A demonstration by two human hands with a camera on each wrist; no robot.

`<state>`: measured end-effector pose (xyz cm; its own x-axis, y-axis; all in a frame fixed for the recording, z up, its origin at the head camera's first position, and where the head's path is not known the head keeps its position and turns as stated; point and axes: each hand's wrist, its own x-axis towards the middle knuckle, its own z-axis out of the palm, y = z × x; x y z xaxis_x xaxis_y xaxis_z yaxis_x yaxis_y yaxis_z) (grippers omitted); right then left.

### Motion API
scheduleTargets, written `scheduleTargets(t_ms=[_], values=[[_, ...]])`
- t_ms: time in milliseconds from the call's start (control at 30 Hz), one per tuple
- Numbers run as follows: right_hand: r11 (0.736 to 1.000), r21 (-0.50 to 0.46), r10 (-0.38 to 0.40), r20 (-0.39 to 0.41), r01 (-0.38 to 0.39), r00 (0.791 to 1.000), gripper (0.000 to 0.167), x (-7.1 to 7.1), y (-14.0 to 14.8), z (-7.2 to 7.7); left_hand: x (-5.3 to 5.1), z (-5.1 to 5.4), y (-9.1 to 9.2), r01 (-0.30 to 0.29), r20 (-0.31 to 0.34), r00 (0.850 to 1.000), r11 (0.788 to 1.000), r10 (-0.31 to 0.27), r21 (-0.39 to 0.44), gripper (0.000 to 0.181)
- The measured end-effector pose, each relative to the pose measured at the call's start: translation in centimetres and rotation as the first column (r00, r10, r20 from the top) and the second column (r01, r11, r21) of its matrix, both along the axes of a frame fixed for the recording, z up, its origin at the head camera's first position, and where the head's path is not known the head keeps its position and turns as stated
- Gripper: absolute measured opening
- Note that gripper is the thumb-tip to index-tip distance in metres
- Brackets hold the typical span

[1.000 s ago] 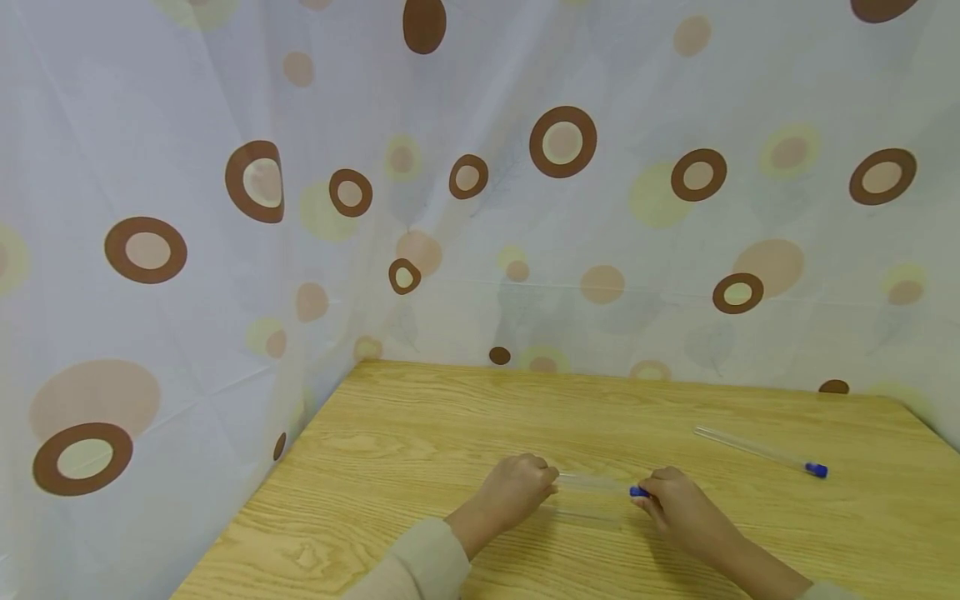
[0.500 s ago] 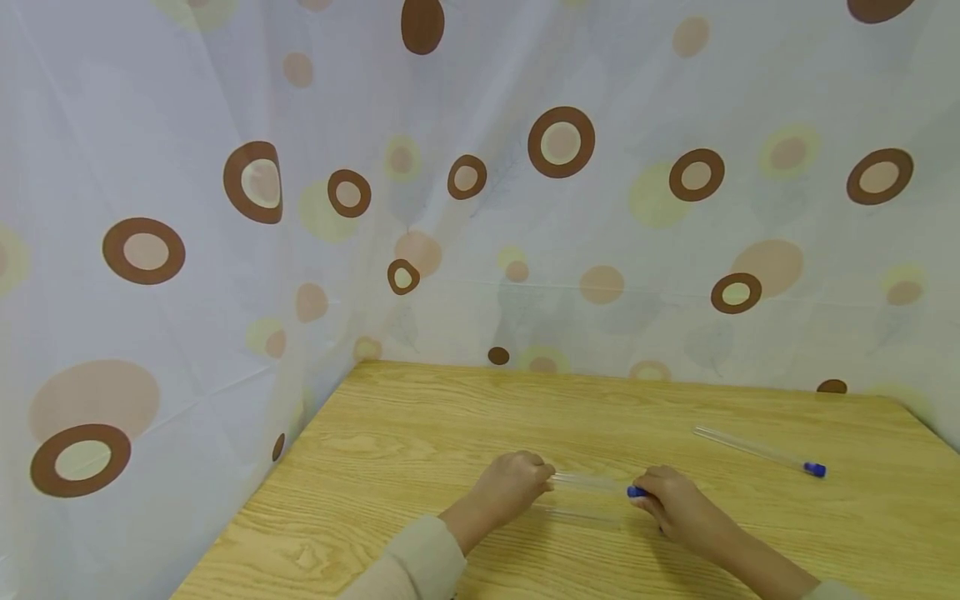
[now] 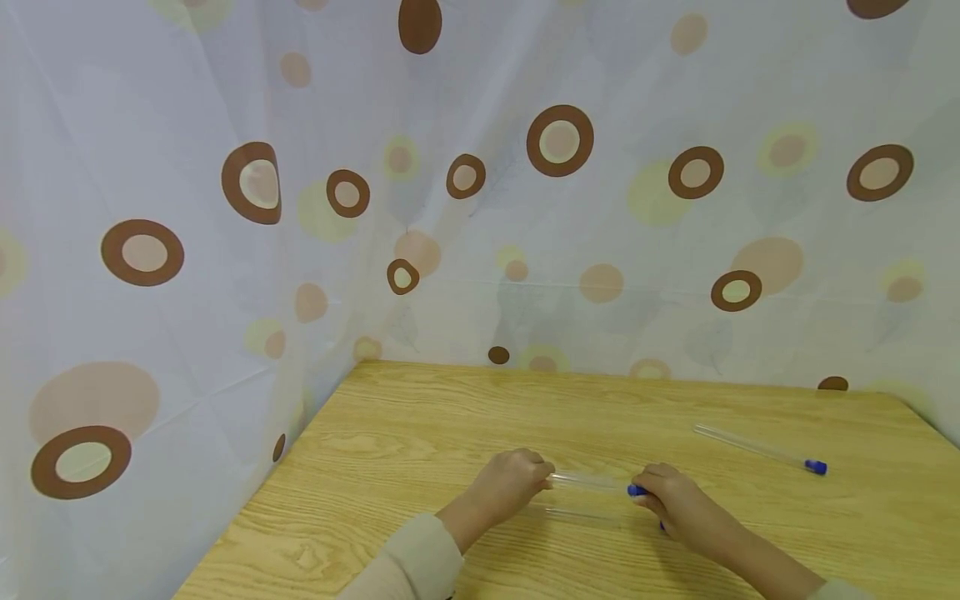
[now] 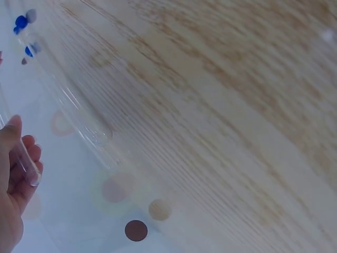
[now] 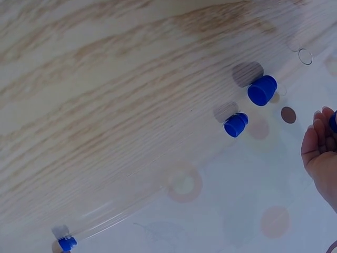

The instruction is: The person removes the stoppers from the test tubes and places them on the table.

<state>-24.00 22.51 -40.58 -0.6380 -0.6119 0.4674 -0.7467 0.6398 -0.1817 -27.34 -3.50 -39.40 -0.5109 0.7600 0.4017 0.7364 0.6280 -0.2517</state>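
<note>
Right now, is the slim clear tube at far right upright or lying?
Lying: the slim clear tube stretches along the wooden table, blue cap at one end.

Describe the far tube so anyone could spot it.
On the wooden table, look beyond the person's right hand, rightward. A clear tube slants there, blue cap at its right end. Unlike the held tube, it lies untouched, farthest from the person.

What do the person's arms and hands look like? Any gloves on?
No gloves: the left hand and right hand are both bare, and I can't spot any rings. The left sleeve is plain pale beige with a wide cuff that stops short of the wrist. Only a small edge of the right sleeve shows, and it looks pale too.
</note>
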Motion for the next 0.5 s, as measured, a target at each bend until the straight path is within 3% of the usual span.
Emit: scheduleTargets(t_ms=[300, 500], values=[[0.997, -0.007, 0.075, -0.114, -0.076, 0.991, 0.005, -0.19, 0.09, -0.22, -0.01, 0.08, -0.25, 0.005, -0.017, 1.0, 1.0, -0.005, -0.013, 0.017], [0.994, -0.024, 0.102, -0.124, -0.106, 0.987, 0.005, -0.06, 0.08, -0.25, -0.01, 0.09, -0.35, 0.004, -0.029, 1.0, 1.0, -0.005, -0.02, 0.017]])
